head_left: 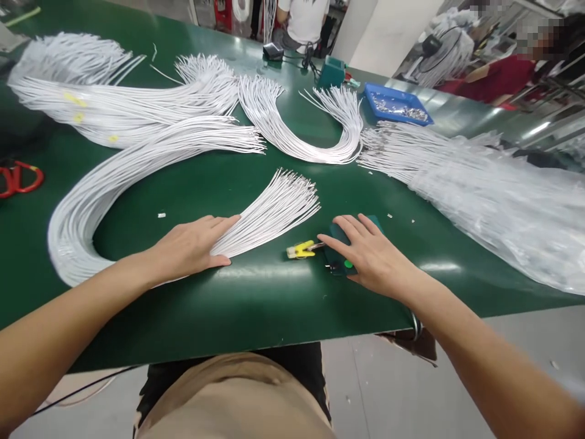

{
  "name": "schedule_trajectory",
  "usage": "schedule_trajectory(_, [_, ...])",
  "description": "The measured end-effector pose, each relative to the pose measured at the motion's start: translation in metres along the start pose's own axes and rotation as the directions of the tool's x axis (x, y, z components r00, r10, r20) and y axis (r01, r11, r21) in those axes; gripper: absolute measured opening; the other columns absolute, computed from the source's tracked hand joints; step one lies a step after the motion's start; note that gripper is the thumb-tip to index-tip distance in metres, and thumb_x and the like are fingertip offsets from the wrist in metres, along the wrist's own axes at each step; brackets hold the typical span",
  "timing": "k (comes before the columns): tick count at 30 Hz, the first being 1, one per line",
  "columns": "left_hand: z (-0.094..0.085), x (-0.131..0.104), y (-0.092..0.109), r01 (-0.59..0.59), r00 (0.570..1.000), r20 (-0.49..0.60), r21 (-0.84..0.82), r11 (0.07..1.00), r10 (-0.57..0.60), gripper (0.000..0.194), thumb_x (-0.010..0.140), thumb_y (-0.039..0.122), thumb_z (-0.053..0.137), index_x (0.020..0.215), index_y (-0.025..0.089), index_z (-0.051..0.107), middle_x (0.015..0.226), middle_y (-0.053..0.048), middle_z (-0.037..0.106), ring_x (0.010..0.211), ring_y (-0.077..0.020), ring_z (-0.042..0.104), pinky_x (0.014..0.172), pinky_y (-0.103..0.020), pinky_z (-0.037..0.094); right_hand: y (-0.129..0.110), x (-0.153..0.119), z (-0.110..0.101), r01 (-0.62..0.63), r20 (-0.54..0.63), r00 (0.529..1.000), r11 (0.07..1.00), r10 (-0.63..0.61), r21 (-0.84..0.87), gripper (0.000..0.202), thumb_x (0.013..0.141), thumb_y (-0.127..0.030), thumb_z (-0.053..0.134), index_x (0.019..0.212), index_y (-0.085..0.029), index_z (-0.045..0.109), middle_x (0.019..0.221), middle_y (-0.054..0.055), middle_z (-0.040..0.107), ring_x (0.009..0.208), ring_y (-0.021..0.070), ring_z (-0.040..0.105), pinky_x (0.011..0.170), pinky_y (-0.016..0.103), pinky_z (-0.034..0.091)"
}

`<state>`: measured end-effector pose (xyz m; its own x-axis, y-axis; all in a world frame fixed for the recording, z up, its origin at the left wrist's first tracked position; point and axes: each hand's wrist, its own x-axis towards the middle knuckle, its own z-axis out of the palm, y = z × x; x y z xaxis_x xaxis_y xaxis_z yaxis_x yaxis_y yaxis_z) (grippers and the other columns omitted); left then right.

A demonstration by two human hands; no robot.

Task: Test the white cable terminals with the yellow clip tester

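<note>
My left hand [189, 247] lies across one end of a curved bundle of white wires [77, 225], fingers along its far side and thumb on its near side. The bundle's cut ends fan out to the right of the hand. My right hand [370, 256] rests, fingers spread, over a small dark green box [336, 233] that it partly hides. A yellow clip [301, 249] with a metal tip sticks out to the left of this box, just beyond my index finger.
More white wire bundles [315, 149] lie farther back on the green table [228, 317]. Plastic-wrapped wires [493, 201] cover the right side. A blue tray [397, 105] holds small metal parts. Red-handled scissors [21, 178] lie at left. Other people [304, 21] are beyond the table.
</note>
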<state>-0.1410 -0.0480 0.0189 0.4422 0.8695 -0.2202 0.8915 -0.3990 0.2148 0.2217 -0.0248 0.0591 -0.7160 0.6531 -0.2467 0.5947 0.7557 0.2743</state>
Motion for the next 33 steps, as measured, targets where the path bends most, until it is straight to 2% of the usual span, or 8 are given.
schedule_trajectory(6, [0.003,-0.034,0.001,0.135,0.991,-0.004,0.1,0.986,-0.135,0.088,0.084,0.054,0.054,0.153,0.009,0.023,0.134,-0.023,0.056,0.119,-0.0374,0.056,0.093,-0.045,0.046,-0.014,0.002,-0.009,-0.087,-0.034,0.996,0.996,0.087,0.019,0.102,0.059,-0.028,0.086,0.149,-0.024,0.038,0.156,0.018,0.033,0.147,0.0405,0.024,0.116,0.062,0.021])
schedule_trajectory(9, [0.012,-0.068,-0.014,0.23,0.973,-0.021,0.16,0.96,-0.229,0.086,0.082,0.054,0.057,0.15,0.008,0.031,0.135,-0.022,0.056,0.122,-0.0386,0.055,0.099,-0.047,0.042,-0.054,0.002,-0.016,-0.109,-0.194,0.97,0.976,0.146,0.187,0.082,0.071,-0.027,0.079,0.144,-0.021,0.043,0.155,0.018,0.036,0.145,0.0389,0.029,0.114,0.058,0.026])
schedule_trajectory(11, [0.017,-0.088,-0.027,0.318,0.948,-0.054,0.163,0.934,-0.313,0.067,0.09,0.052,0.046,0.143,0.012,0.045,0.133,-0.016,0.058,0.117,-0.034,0.058,0.097,-0.044,0.042,-0.093,0.008,-0.015,-0.03,-0.279,0.95,0.935,0.137,0.354,0.054,0.084,-0.029,0.067,0.135,-0.017,0.052,0.134,0.016,0.058,0.124,0.0301,0.053,0.104,0.046,0.04])
schedule_trajectory(13, [0.02,-0.104,-0.039,0.337,0.942,-0.034,0.127,0.933,-0.335,0.057,0.092,0.057,0.039,0.126,0.015,0.06,0.122,-0.009,0.063,0.107,-0.0286,0.062,0.093,-0.038,0.044,-0.132,0.019,-0.006,0.051,-0.274,0.957,0.866,0.101,0.498,0.033,0.093,-0.037,0.057,0.119,-0.018,0.062,0.107,0.01,0.068,0.099,0.0235,0.062,0.086,0.038,0.046])
schedule_trajectory(16, [0.019,-0.121,-0.055,0.304,0.952,-0.025,0.166,0.938,-0.304,0.064,0.091,0.066,0.035,0.122,0.019,0.064,0.111,-0.004,0.067,0.101,-0.0265,0.062,0.095,-0.037,0.042,-0.176,0.035,0.013,0.077,-0.281,0.951,0.779,0.13,0.622,0.027,0.095,-0.043,0.054,0.099,-0.019,0.065,0.094,0.004,0.068,0.091,0.0185,0.061,0.079,0.032,0.041])
schedule_trajectory(22, [0.019,-0.148,-0.071,0.404,0.915,-0.109,0.217,0.889,-0.389,0.067,0.094,0.067,0.026,0.117,0.019,0.066,0.113,-0.001,0.07,0.101,-0.0212,0.063,0.099,-0.035,0.041,-0.195,0.043,0.031,0.042,-0.343,0.908,0.764,0.239,0.644,0.018,0.096,-0.036,0.054,0.093,-0.021,0.063,0.09,0.001,0.066,0.089,0.0151,0.059,0.077,0.031,0.034])
schedule_trajectory(28, [0.026,-0.113,-0.014,0.337,0.941,-0.088,0.235,0.912,-0.326,0.071,0.093,0.06,0.034,0.142,0.008,0.042,0.126,-0.013,0.063,0.115,-0.0309,0.06,0.097,-0.039,0.045,-0.197,0.041,0.027,0.014,-0.35,0.904,0.803,0.244,0.596,0.018,0.096,-0.035,0.051,0.093,-0.02,0.061,0.09,0.001,0.067,0.088,0.0151,0.06,0.076,0.031,0.035])
schedule_trajectory(33, [0.024,-0.065,0.02,0.347,0.934,-0.139,0.126,0.929,-0.33,0.062,0.097,0.058,0.024,0.135,0.016,0.049,0.127,-0.009,0.063,0.117,-0.0291,0.06,0.094,-0.043,0.048,-0.203,0.035,0.028,0.0,-0.346,0.913,0.847,0.217,0.532,0.026,0.098,-0.041,0.045,0.096,-0.021,0.061,0.093,0.002,0.067,0.092,0.0166,0.062,0.075,0.032,0.037])
